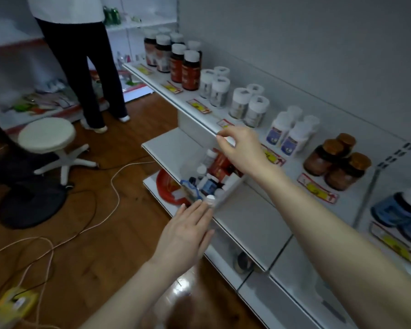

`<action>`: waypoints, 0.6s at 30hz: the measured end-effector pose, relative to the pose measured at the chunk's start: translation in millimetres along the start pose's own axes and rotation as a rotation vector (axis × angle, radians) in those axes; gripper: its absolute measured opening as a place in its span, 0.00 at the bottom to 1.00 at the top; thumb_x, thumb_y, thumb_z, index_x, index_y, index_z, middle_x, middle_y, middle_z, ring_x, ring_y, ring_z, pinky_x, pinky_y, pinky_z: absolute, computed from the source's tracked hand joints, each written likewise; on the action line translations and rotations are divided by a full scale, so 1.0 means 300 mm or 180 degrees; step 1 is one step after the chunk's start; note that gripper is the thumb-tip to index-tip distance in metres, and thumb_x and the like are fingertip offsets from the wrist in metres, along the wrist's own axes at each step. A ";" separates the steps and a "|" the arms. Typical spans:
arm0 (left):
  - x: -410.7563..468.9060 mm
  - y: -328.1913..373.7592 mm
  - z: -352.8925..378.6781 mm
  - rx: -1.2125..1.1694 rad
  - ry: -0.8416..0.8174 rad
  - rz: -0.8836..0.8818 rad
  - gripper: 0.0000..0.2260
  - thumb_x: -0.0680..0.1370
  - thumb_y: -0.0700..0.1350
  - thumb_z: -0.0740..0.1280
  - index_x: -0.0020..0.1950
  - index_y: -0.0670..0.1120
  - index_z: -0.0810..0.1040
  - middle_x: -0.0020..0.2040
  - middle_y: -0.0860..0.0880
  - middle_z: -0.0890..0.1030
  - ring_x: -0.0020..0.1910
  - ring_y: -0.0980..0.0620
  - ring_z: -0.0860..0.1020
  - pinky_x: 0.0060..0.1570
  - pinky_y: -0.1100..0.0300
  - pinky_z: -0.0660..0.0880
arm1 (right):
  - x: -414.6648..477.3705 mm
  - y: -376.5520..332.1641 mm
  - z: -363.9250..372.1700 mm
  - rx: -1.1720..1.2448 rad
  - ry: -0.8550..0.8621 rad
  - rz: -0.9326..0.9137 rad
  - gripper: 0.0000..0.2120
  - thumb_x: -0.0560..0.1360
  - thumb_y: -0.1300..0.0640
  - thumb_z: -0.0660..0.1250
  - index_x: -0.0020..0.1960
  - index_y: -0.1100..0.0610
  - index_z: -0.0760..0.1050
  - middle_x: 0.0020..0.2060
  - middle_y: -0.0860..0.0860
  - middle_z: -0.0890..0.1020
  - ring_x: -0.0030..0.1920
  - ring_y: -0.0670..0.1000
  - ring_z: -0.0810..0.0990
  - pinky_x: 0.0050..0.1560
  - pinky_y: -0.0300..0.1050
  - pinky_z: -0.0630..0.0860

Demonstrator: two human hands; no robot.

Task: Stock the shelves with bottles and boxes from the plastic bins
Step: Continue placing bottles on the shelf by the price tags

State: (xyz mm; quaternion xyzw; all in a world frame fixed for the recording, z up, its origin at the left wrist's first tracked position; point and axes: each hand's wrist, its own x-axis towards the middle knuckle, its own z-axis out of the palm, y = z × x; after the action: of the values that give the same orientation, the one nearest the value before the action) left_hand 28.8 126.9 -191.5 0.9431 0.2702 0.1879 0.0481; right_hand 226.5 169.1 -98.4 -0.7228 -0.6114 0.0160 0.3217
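- A yellow power strip (14, 302) lies on the brown wood floor (93, 245) at the near left, with pale and dark cables trailing away from it.
- The left hand (188, 231) is flat, with its fingers straight and held together. Its fingertips touch the near corner of the clear plastic bin (228, 191), just beside a small white-capped bottle (210, 199).
- The bin sits on the white metal middle shelf (247, 222), crammed with small bottles and a red box (220, 162).
- A red round plastic tray (166, 186) lies on the shelf below, partly hidden by the bin.
- The right hand (237, 146) hangs over the bin's far side at the front lip of the white upper shelf (158, 79). Its fingers are curled and thumb and forefinger are close together; whether they pinch anything I cannot tell.
- The upper shelf carries blue tubs (401, 214), amber jars with brown lids (337, 160), white blue-labelled bottles (287, 134), white-capped jars (249, 108) and dark red-labelled bottles (183, 65).
- Beyond stand a white round stool (46, 134) and a person in dark trousers (81, 67).
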 end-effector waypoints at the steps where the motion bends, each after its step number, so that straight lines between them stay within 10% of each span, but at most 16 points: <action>1: -0.007 -0.049 -0.003 0.0005 -0.0022 -0.0067 0.20 0.75 0.52 0.56 0.59 0.44 0.80 0.58 0.46 0.81 0.59 0.49 0.78 0.60 0.50 0.68 | 0.014 -0.018 0.049 0.0012 -0.0092 0.0008 0.10 0.76 0.57 0.62 0.51 0.61 0.80 0.49 0.55 0.82 0.53 0.53 0.78 0.51 0.42 0.69; 14: 0.125 -0.469 0.139 -0.0092 -0.0393 -0.0766 0.21 0.74 0.52 0.56 0.58 0.42 0.80 0.56 0.43 0.81 0.57 0.46 0.79 0.58 0.48 0.69 | 0.102 0.157 0.481 0.0159 -0.1014 0.0739 0.11 0.76 0.57 0.64 0.53 0.63 0.79 0.50 0.57 0.82 0.53 0.55 0.78 0.51 0.39 0.68; 18: 0.235 -0.580 0.264 0.0007 -0.0407 -0.0935 0.17 0.72 0.49 0.71 0.57 0.42 0.80 0.56 0.43 0.81 0.57 0.46 0.79 0.58 0.50 0.64 | 0.134 0.293 0.571 0.0071 -0.1185 0.1111 0.11 0.76 0.58 0.65 0.54 0.62 0.78 0.51 0.57 0.82 0.53 0.54 0.79 0.46 0.34 0.65</action>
State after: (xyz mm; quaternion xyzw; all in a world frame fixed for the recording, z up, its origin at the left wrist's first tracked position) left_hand 28.6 312.6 -275.0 0.9035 0.4018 0.1180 0.0912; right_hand 242.2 277.3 -262.0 -0.7984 -0.5259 0.2108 0.2039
